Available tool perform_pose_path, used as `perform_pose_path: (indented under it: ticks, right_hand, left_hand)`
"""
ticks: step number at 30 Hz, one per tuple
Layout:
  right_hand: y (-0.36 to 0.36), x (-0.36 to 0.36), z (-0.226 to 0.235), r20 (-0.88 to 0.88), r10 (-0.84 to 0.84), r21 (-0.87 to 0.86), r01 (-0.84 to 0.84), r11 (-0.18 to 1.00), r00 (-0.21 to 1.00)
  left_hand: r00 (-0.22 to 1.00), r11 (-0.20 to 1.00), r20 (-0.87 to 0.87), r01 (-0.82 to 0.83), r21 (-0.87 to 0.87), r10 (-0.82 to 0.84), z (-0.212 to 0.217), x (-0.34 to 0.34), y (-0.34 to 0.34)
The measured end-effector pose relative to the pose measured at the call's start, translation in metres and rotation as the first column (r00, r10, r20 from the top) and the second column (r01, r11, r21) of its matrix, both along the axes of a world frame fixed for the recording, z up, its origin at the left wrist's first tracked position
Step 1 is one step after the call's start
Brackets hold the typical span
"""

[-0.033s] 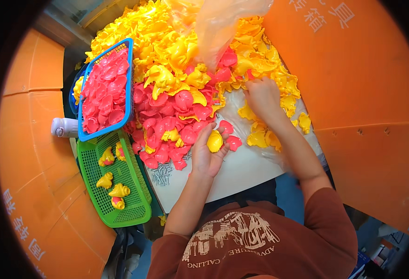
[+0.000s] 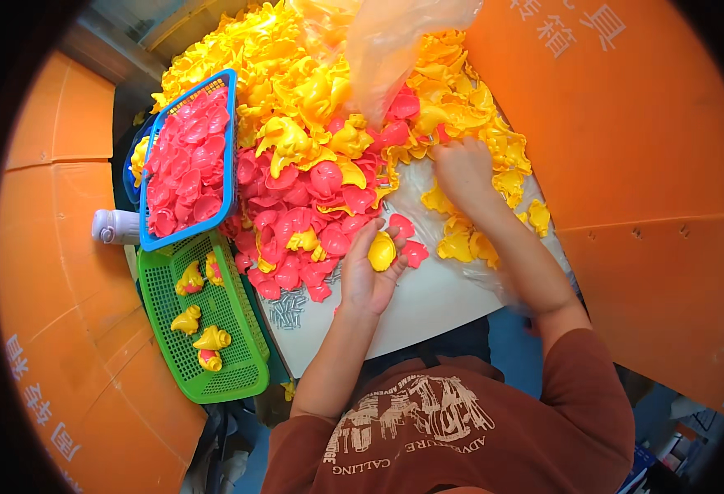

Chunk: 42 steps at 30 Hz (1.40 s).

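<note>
My left hand (image 2: 365, 276) is over the near part of the table, its fingers and thumb closed around a yellow plastic shell piece (image 2: 382, 250) with the hollow side up. My right hand (image 2: 466, 171) reaches to the lower edge of the heap of yellow plastic shells (image 2: 312, 86). Its fingers are curled down and mostly hidden by the back of the hand, so what they grip cannot be made out. Pink plastic cups (image 2: 296, 193) lie piled left of my hands. Two loose pink cups (image 2: 415, 253) rest beside my left hand.
Metal screws or pins (image 2: 286, 309) lie at the table's near left. A blue basket (image 2: 232, 156) full of pink cups stands on the left, above a green basket (image 2: 251, 362) with several assembled yellow figures. Clear plastic sheeting (image 2: 391, 49) covers part of the heap. Orange boards (image 2: 625, 181) flank the table.
</note>
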State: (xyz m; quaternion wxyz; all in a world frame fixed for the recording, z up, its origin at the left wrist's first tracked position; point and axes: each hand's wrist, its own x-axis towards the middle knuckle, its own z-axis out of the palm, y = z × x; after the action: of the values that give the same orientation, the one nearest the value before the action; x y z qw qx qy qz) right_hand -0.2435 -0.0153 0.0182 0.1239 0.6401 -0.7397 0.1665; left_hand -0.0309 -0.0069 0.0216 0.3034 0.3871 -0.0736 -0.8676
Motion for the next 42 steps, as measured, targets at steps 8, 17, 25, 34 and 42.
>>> perform_pose_path:
  ticks: [8,17,25,34,42]
  right_hand:
    - [-0.005,-0.011,0.002,-0.191,0.128,0.288,-0.069,0.955,0.973]
    - [0.016,-0.01,0.002,-0.048,0.061,0.075,-0.057,0.996,0.997]
    - [0.03,0.017,0.028,0.177,0.246,-0.022,-0.246,0.969,0.953]
    - [-0.014,0.009,0.001,-0.061,0.106,0.198,-0.092,0.976,0.992]
    - [0.013,0.019,0.039,0.606,0.066,0.123,-0.175,0.977,0.793]
  left_hand:
    - [0.997,0.999,-0.064,0.036,0.008,-0.036,-0.002,0.007,0.001]
    - [0.991,0.997,-0.117,0.07,0.013,-0.068,-0.004,-0.001,0.001]
    - [0.988,1.0,-0.152,0.021,0.014,-0.019,0.006,-0.002,0.001]
    - [0.984,0.998,-0.175,-0.02,0.066,0.032,-0.014,0.005,-0.002]
    - [0.969,0.994,-0.232,-0.062,0.088,0.081,-0.005,0.01,0.0]
